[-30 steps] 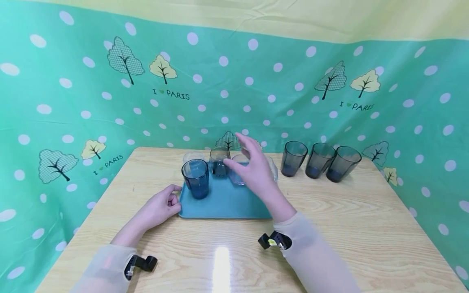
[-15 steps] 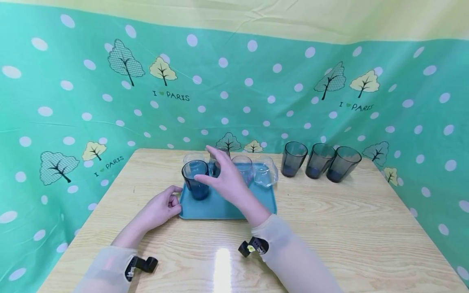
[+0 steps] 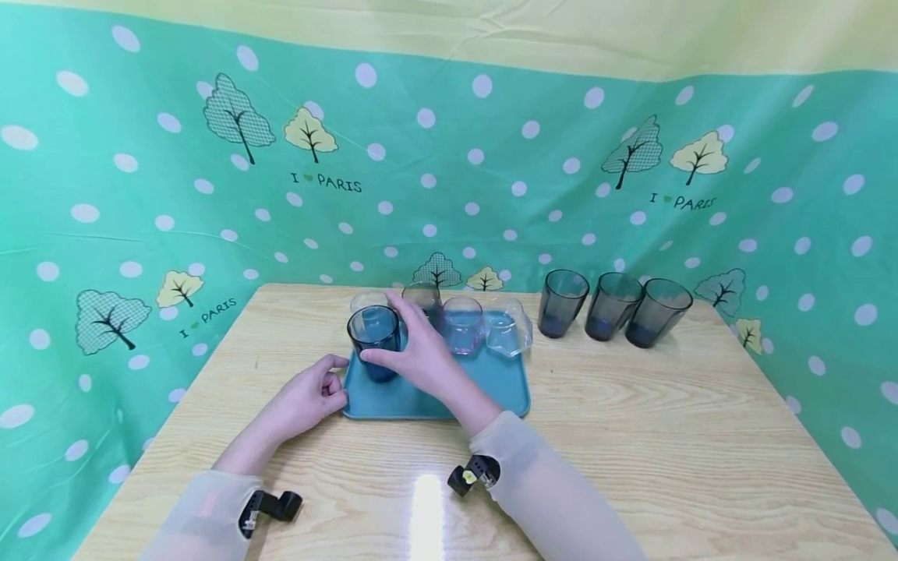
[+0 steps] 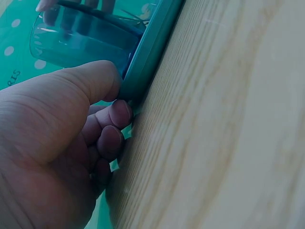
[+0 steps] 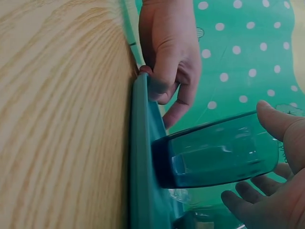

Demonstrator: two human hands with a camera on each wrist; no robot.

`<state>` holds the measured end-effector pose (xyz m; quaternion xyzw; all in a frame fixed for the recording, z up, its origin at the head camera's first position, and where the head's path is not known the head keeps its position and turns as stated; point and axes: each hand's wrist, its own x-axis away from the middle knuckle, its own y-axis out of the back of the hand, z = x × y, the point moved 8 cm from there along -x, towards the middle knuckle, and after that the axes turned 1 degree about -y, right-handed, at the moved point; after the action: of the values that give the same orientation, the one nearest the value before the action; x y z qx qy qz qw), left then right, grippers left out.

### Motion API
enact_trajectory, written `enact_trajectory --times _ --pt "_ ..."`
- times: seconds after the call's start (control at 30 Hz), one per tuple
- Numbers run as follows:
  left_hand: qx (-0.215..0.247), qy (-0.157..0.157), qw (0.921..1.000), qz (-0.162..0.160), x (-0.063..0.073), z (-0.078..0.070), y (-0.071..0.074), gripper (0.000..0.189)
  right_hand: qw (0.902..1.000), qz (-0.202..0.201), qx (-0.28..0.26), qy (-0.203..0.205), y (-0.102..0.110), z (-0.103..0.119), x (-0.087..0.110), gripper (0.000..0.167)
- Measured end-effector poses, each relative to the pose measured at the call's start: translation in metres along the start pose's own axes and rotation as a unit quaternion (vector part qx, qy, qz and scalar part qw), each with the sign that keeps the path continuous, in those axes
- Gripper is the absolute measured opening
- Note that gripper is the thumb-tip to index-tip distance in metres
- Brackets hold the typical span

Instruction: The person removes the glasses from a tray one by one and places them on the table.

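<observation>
My left hand (image 3: 309, 397) pinches the left edge of a blue tray (image 3: 449, 401). Its thumb (image 4: 102, 78) lies on the rim, with the other fingers curled below. A tall dark drinking glass (image 5: 219, 152) stands upright on the tray's left part. Around this glass my right hand (image 3: 421, 358) is spread, with the thumb (image 5: 274, 117) at one side and the fingers at the other. The right-hand fingers look relaxed and not closed on the glass; whether they touch it I cannot tell.
At the tray's back stand a brownish glass (image 3: 422, 300), a clear tumbler (image 3: 463, 331), a clear faceted glass (image 3: 510, 331) and a partly hidden clear glass (image 3: 366, 299). Three dark glasses (image 3: 613, 308) stand to the right on the wooden table (image 3: 631, 436). A patterned curtain (image 3: 519, 148) hangs behind.
My right hand has moved left from above the back of the tray to the tall dark glass, uncovering the clear glasses. The left hand stays at the tray's edge.
</observation>
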<state>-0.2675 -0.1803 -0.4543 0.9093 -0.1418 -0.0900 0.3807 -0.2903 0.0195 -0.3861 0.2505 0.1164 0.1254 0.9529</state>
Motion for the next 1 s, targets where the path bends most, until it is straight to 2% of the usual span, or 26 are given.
enact_trajectory --times 0.4,0.7,1.0 --pt "-0.005 0.006 1.0 0.002 0.001 0.002 -0.001 0.055 0.9998 0.014 -0.008 -0.008 -0.015 -0.014 -0.002 0.105" --pt "-0.019 0.008 0.9998 0.001 -0.001 0.008 -0.002 0.056 0.9999 0.004 -0.009 -0.007 -0.015 -0.013 -0.001 0.103" --pt "-0.009 -0.004 0.9999 -0.003 -0.001 0.004 0.0 0.057 0.9998 0.0 -0.014 -0.014 -0.014 -0.014 -0.002 0.101"
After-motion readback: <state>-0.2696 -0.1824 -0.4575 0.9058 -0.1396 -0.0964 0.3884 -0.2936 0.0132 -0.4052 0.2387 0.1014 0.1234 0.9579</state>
